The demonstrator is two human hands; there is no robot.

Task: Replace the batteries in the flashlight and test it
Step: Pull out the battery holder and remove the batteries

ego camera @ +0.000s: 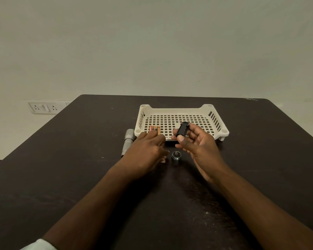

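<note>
While the right hand (197,141) clamps the black battery holder (183,130), the left hand's (146,150) fingers (160,139) pinch batteries (154,129) in the white tray (181,110), partly hiding the flashlight (128,141).

We've got a dark brown table (79,177) w/ a scuffed, speckled top, far edge against a pale wall. Directly on it: a cream perforated tray (182,110) on short feet, centre-right toward the far side; a silver flashlight body (128,141) lying on its side just left of the tray's near-left corner, partly hidden; and a small round tail cap (176,156) standing on end near the tray's front edge, approx. mid-table.
</note>
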